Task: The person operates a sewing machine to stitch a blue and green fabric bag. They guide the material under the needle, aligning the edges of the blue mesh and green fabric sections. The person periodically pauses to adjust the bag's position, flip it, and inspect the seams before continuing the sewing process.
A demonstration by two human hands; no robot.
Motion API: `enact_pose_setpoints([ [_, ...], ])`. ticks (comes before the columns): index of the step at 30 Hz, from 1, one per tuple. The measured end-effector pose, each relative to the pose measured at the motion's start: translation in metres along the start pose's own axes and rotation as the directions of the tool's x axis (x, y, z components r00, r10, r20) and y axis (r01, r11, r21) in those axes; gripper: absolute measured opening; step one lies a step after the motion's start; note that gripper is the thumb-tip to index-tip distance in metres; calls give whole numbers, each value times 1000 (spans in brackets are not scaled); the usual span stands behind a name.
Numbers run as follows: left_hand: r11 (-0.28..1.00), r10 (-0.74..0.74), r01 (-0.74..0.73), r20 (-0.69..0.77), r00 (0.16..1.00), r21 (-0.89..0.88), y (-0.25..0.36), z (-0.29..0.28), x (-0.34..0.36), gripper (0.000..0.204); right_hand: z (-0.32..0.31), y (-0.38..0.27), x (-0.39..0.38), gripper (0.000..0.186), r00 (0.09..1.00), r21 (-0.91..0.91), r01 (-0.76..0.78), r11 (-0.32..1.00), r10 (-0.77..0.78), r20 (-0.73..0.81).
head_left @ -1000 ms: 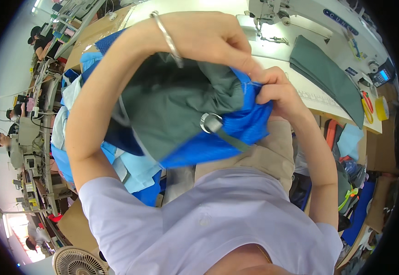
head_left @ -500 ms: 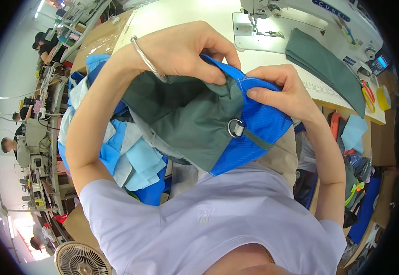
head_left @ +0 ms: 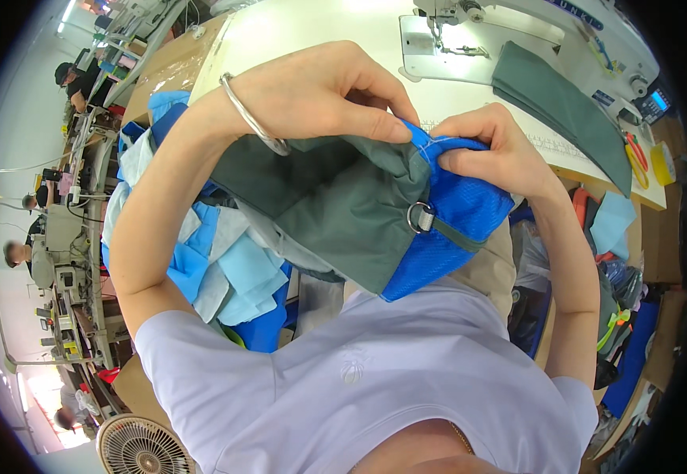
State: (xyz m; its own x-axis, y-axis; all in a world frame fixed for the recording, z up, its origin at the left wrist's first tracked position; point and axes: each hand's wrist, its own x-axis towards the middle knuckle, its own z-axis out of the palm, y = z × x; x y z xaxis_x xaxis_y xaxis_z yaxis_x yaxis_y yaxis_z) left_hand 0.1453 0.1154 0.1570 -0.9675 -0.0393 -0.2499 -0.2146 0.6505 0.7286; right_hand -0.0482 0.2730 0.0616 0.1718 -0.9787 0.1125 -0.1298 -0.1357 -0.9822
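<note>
Between my hands hangs a fabric bag (head_left: 343, 213), dark green with a bright blue panel, its mouth gaping toward me. My left hand (head_left: 327, 95), with a silver bangle at the wrist, pinches the blue-edged rim from the left. My right hand (head_left: 495, 150) grips the same rim just right of a stitched seam, thumb on the near side. The two hands are close together, with the seam between them. Below the rim, a metal D-ring (head_left: 420, 217) sits on a short light tab beside a green strap on the blue panel. Some left fingers are hidden behind the rim.
Beyond my hands a sewing machine (head_left: 470, 35) stands on the pale table (head_left: 296, 28). Folded green fabric (head_left: 560, 107), scissors (head_left: 637, 160) and a yellow tape roll (head_left: 662, 164) lie at the right. Blue and grey cloth pieces (head_left: 240, 276) are heaped left of my lap; a fan (head_left: 146, 450) stands lower left.
The bag has shifted slightly right. My left hand has slid its pinch along the rim toward the seam, closer to my right hand, which still grips the rim.
</note>
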Motion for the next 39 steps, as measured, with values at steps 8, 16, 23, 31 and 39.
enact_pose_setpoints([
  [8, 995, -90, 92, -33, 995, 36, -4, -9, -6, 25, 6, -7, 3, 25, 984, -300, 63, 952, -109, -138],
  [16, 348, 432, 410, -532, 728, 843, 6, 14, -12, 30, 41, -3, 43, 25, 769, -601, 188, 777, -497, -402],
  [23, 563, 643, 177, -563, 519, 807, 13, -37, -47, 21, 36, -21, 46, 37, 934, -143, 192, 971, -226, -277],
  [31, 990, -40, -20, -413, 910, -141, 15, -10, -53, 43, 27, -52, 43, 27, 936, -159, 198, 967, -235, -262],
  [39, 786, -365, 74, -365, 857, -614, 34, -11, -96, 42, 31, -32, 72, 33, 820, -110, 419, 901, -428, -381],
])
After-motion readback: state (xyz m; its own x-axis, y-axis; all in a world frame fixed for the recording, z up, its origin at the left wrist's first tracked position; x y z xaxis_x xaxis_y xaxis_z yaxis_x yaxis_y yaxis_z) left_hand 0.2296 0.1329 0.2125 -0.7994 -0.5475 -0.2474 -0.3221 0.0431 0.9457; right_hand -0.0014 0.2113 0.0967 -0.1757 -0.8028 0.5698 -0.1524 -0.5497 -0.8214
